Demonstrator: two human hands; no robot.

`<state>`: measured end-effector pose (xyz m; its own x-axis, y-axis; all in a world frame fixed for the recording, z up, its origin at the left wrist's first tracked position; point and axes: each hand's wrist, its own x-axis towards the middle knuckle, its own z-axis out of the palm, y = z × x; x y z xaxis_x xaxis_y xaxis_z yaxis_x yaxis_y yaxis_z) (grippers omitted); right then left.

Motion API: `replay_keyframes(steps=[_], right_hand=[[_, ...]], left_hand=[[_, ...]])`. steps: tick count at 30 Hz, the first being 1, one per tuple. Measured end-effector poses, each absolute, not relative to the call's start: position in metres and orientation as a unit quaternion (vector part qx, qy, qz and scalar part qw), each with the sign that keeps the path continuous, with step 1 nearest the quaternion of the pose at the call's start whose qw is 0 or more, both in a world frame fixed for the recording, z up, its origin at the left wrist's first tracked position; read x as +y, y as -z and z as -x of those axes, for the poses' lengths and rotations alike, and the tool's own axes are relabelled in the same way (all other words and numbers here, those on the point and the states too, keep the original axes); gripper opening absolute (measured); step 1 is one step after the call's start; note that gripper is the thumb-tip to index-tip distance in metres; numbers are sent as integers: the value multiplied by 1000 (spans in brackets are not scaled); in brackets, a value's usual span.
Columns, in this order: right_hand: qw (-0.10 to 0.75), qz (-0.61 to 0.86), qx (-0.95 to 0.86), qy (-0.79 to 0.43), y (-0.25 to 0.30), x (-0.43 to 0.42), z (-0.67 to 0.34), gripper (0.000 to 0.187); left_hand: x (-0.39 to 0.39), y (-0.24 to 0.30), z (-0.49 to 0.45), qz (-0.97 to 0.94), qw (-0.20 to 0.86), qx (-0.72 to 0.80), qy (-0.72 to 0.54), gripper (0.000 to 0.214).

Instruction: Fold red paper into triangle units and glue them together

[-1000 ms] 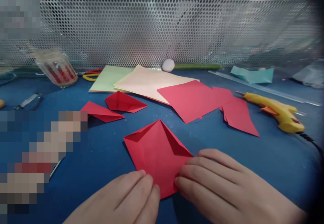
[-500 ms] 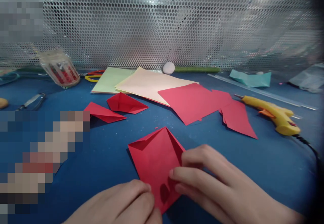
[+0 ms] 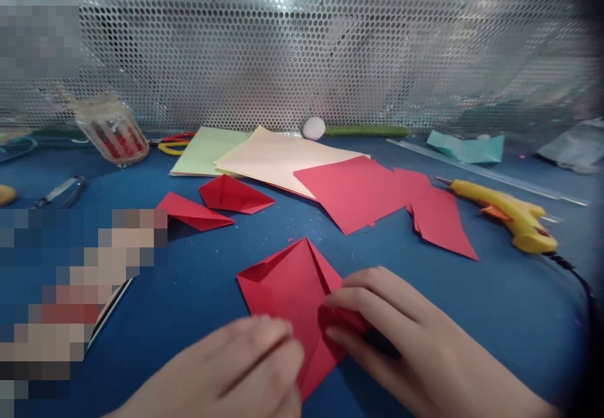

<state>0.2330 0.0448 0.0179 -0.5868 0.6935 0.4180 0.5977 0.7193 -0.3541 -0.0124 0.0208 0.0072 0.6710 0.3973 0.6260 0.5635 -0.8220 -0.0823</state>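
Note:
A folded sheet of red paper [image 3: 283, 279] lies before me, its far corners turned inward and its point facing away. My right hand [image 3: 391, 330] pinches the paper's right edge, fingers and thumb bending it upward. Over the near left edge my left hand [image 3: 236, 361] is closed, its slightly blurred fingers curled against the paper and its fingertips partly hidden. Beyond the sheet rest two folded red paper pieces [image 3: 236, 194], one of them partly behind a pixelated area.
Red sheets [image 3: 353, 191] and pale paper [image 3: 287, 157] lie farther back. A yellow glue gun [image 3: 504, 213] with a black cord is on the right. A tilted jar [image 3: 113, 131] and scissors [image 3: 174, 144] stand at the back left, before a perforated metal panel [image 3: 283, 46].
My right hand has bent the paper's right edge up and inward. The left hand has shifted slightly up and right along the near left edge.

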Motion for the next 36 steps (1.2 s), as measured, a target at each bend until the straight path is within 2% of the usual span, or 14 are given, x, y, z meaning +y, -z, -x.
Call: replay_keyframes(steps=[4, 7, 10, 15, 17, 19, 21, 22, 28, 30, 33, 36], right_hand=[[275, 366, -889, -32, -18, 43, -233, 35], [279, 355, -893, -1, -19, 43, -234, 41], [277, 340, -898, 21, -20, 44, -232, 50], [278, 340, -898, 8, -18, 42, -231, 52], [281, 329, -902, 3, -17, 41, -232, 61], [276, 319, -907, 5, -18, 42, -233, 66], [257, 308, -916, 13, -21, 44, -233, 62], [248, 300, -921, 22, -23, 45, -233, 59], [263, 241, -928, 107, -26, 47, -231, 55], [263, 226, -932, 102, -26, 48, -234, 46], [246, 193, -946, 92, -29, 52, -241, 34], [210, 178, -959, 61, -34, 58, -249, 34]], left_hand=[[27, -10, 12, 886, 180, -334, 266, 28], [30, -14, 17, 877, 209, -378, 212, 36], [34, -19, 21, 894, 214, -354, 174, 41], [37, -18, 21, 914, 201, -311, 165, 42], [36, -14, 21, 907, 193, -326, 183, 45], [36, -11, 23, 904, 192, -323, 203, 52], [37, -12, 25, 919, 191, -287, 190, 62], [38, -15, 27, 940, 164, -274, 117, 62], [37, -19, 29, 940, 124, -318, 22, 97], [33, -13, 30, 938, 141, -315, 29, 93], [27, -5, 32, 939, 197, -276, 58, 61], [24, -3, 32, 934, 236, -260, 71, 59]])
